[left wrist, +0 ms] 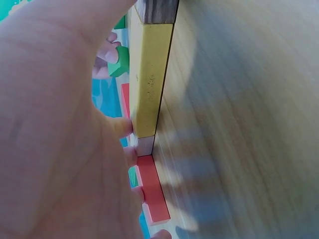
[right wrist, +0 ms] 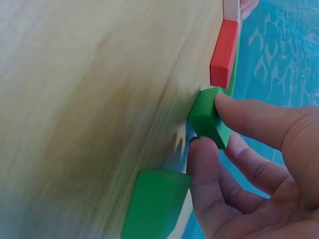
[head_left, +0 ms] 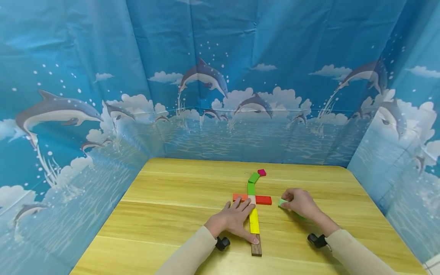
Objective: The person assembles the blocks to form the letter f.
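My left hand (head_left: 233, 219) lies spread over a row of wooden blocks. Its fingers touch the orange-red block (head_left: 237, 196) and the pale block (head_left: 252, 199), while the thumb rests on the dark brown block (head_left: 256, 250). Between pale and brown lies a yellow block (head_left: 254, 223). A red block (head_left: 263, 200) extends right from the pale one. To its right, my right hand (head_left: 304, 204) pinches a small green block (right wrist: 204, 114) between thumb and fingers. Another green block (right wrist: 154, 204) lies on the table, mostly hidden under that hand in the head view.
Beyond the pale block, two green blocks (head_left: 251, 189) run away in a bent line toward a crimson block (head_left: 262, 172). All lie on a wood-grain table (head_left: 172, 183). A blue dolphin-print curtain (head_left: 206, 133) hangs behind the table and at both sides.
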Demonstrator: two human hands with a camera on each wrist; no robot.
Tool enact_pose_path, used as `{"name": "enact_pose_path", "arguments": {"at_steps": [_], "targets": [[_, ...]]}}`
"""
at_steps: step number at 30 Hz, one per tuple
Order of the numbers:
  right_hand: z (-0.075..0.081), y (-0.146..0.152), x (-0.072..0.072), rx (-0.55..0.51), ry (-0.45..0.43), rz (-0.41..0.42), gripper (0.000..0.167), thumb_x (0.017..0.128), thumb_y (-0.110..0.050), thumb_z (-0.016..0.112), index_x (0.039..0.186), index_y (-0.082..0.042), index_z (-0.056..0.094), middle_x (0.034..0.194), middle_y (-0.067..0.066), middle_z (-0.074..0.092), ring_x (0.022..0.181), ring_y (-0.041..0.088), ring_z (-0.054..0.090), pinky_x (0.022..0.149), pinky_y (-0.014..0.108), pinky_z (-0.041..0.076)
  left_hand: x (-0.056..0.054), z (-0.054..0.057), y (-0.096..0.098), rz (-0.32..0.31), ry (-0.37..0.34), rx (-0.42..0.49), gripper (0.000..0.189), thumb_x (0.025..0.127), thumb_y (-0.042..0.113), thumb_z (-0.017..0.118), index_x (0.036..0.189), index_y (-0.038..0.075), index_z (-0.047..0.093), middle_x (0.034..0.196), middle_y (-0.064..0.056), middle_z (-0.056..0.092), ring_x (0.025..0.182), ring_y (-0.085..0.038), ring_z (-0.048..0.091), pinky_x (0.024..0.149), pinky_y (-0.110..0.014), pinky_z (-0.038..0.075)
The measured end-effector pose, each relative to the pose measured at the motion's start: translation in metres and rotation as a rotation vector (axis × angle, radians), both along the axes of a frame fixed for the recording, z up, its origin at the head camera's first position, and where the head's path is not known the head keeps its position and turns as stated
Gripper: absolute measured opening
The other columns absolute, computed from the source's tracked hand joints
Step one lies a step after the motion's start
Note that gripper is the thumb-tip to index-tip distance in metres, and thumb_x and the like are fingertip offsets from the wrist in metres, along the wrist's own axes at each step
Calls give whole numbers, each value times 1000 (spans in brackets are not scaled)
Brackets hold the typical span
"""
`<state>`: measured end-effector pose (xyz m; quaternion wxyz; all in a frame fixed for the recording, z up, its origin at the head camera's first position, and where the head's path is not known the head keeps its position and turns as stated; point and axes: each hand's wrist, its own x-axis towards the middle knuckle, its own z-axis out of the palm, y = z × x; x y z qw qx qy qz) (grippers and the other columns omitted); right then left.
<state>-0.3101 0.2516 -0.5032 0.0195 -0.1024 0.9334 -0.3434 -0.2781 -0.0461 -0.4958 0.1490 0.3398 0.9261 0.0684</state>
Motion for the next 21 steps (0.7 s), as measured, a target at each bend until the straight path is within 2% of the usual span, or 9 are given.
{"name": "enact_pose_path", "arguments": {"at_steps": [9,15,21], "targets": [[13,4,-3,-106,-109,41,31,91,-3,71,122,-4,72,84,5,70,73,22,67,65,38,56,1,0,0,6,-1,1,119,71,89,58,164,31,10,169,4,2,154,-28,-1,119,-59,13],[17,5,-9,-143,-132,-6,30,92,-5,71,122,-4,71,90,9,71,76,24,67,65,40,57,2,2,0,4,-2,9,119,72,88,60,164,29,11,169,3,3,154,-28,0,118,-60,14],[13,8,-22,-175,-125,-62,32,94,-8,70,126,-5,69,95,10,71,79,25,67,68,39,57,1,0,0,4,-3,3,118,72,89,58,164,30,11,169,4,3,154,-28,0,118,-60,14]]}}
